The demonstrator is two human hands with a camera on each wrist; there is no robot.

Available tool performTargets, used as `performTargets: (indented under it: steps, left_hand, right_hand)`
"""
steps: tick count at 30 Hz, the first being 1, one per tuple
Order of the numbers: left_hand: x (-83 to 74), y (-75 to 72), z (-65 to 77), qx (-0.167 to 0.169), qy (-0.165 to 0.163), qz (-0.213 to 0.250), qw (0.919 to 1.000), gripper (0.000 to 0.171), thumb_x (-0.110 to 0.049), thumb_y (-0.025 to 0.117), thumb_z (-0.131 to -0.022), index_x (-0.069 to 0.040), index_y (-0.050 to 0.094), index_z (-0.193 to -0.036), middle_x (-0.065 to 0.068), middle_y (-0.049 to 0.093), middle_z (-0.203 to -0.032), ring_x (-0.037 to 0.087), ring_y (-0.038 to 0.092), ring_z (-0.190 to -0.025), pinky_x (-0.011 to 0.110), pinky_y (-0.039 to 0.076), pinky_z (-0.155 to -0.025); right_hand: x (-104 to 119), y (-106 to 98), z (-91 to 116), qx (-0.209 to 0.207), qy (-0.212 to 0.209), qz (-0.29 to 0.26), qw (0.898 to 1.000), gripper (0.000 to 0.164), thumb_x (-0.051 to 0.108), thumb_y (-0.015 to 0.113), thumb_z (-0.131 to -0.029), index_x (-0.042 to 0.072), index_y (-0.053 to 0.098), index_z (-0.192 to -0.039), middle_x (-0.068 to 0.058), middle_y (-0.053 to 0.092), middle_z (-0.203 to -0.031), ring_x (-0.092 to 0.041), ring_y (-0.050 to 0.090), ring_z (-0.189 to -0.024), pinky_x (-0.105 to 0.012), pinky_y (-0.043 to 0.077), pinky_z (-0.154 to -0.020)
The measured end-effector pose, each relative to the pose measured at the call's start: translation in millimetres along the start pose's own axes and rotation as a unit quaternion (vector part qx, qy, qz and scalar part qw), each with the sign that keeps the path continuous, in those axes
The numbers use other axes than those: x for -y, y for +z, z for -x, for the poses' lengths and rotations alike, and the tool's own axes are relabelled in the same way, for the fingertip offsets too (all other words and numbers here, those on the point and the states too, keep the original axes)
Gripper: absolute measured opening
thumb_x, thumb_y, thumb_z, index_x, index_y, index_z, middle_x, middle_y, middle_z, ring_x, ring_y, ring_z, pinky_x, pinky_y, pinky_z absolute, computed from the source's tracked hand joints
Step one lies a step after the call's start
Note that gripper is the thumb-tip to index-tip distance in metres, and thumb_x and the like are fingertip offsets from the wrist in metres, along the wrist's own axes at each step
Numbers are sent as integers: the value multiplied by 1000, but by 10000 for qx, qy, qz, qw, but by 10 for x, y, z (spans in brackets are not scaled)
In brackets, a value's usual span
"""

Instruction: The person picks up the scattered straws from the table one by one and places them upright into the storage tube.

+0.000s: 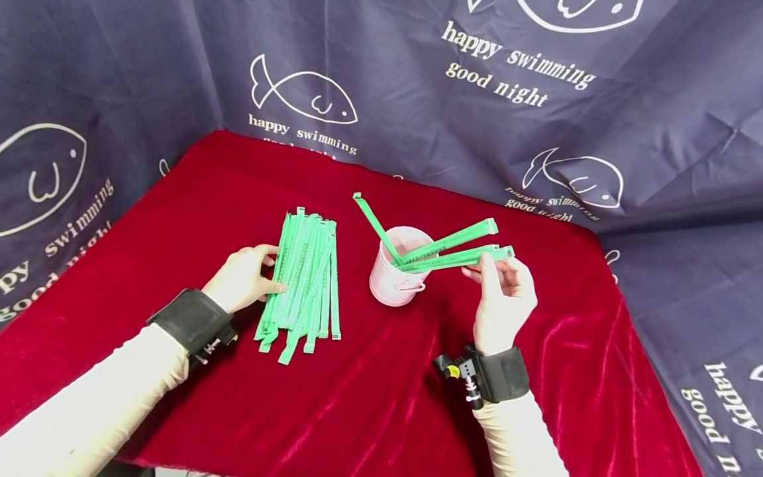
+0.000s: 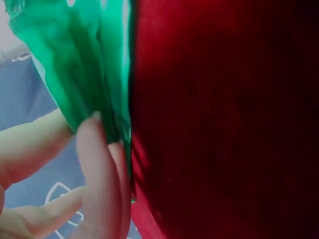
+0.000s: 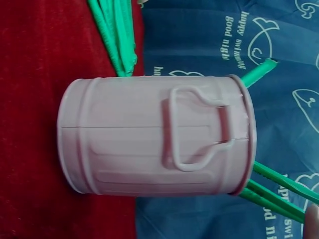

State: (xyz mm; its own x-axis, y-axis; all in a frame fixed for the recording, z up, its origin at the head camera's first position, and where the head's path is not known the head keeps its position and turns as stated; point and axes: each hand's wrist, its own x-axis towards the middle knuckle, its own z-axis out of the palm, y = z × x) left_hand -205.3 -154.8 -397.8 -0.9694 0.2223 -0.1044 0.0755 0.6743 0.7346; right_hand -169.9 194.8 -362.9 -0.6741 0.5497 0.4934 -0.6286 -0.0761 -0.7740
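Pale sleeves (image 1: 98,404) come up from the bottom edge of the head view, nearest to us, each ending at a black wrist strap (image 1: 193,321) with small hardware fixed to it. Beyond them we see our left hand (image 1: 241,278) at the left edge of a pile of green packets (image 1: 304,281). Its thumb and index finger stand apart, both touching that edge, and the other fingers bend under; the left wrist view shows the digits close against the green wrapping, but we cannot tell whether they pinch a packet. The long, slim packets of the pile lie overlapping on the red cloth (image 1: 369,384), left of a pale pink bucket (image 1: 393,285).

Our right hand (image 1: 503,298) is beside the bucket, on its right. Its grip is closed, thumb over bent fingers, on the outer ends of the lower packets (image 1: 456,258), whose other ends sit inside the bucket. Just above them an upper packet (image 1: 456,240) slants out over the rim, its outer end clear of the fingers, and a single packet (image 1: 375,222) leans out on the far left side.

We find the bucket upright on the cloth, with a looped handle (image 3: 175,129) on its side. Behind everything hangs a dark blue curtain (image 1: 399,46) printed with white fish and the words "happy swimming good night".
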Motion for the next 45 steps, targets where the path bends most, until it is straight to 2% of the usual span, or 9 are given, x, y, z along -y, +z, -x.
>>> performTargets:
  steps: [8,16,23,27,32,35,38,41,45]
  left_hand:
    - [-32,27,24,-177,48,216,9996,64,-3,72,-84,13,42,-138,33,59,-117,22,70,-67,35,60,-60]
    - [-24,35,47,-221,20,581,9981,65,-2,71,-85,12,40,-140,34,60,-118,28,71,-78,38,61,-63]
    - [-49,16,64,-291,29,610,9977,65,-1,69,-87,10,38,-142,35,59,-121,33,71,-85,41,61,-67]
    - [-59,4,65,-379,31,680,9970,65,0,68,-88,9,37,-144,34,59,-124,35,71,-87,41,61,-69]
    - [-88,4,66,-931,388,512,9936,62,0,65,-89,7,39,-144,33,61,-125,37,70,-89,45,61,-73]
    - [-145,10,70,-1366,772,389,9869,58,-2,65,-90,4,43,-142,29,63,-123,36,69,-91,45,59,-78]
    - [-226,30,74,-1728,1215,458,9764,54,-3,66,-90,0,48,-141,25,65,-121,34,67,-93,26,56,-80]
    - [-319,63,93,-2074,1680,553,9621,50,-1,67,-89,-1,53,-137,22,65,-119,31,65,-94,10,46,-73]
    - [-460,118,147,-2440,2390,320,9393,44,3,69,-87,-2,61,-130,17,66,-116,27,64,-90,22,51,-70]
  right_hand:
    - [-86,-12,44,206,211,223,9993,12,-6,67,-87,6,63,-88,-4,70,-77,-16,72,-64,-30,61,-64]
    - [-145,-24,56,392,327,290,9983,15,-5,66,-88,9,60,-87,-5,70,-77,-15,73,-65,-28,60,-63]
    - [-147,-18,66,275,375,-51,9989,27,-7,68,-86,6,51,-102,-6,65,-81,-20,73,-65,-32,61,-60]
    - [-121,-15,70,81,158,-74,9998,29,-6,69,-86,7,49,-104,-8,63,-83,-21,72,-64,-33,61,-60]
    - [-80,-2,84,-199,-345,69,9992,26,-4,71,-84,4,51,-100,-6,62,-81,-17,66,-63,-29,59,-57]
    - [-52,20,96,-308,-566,215,9977,28,-3,71,-84,6,51,-101,-3,60,-82,-14,62,-67,-25,57,-57]
    - [-19,50,106,-412,-828,525,9943,30,-2,72,-83,6,50,-102,-2,57,-85,-13,57,-73,-21,51,-65]
    - [26,89,122,-490,-1192,899,9876,31,-3,73,-81,2,51,-103,1,55,-87,-13,54,-77,-23,44,-74]
    - [112,168,173,-418,-1622,1018,9806,28,-5,73,-78,-5,54,-99,3,55,-91,-13,54,-82,-26,41,-77]
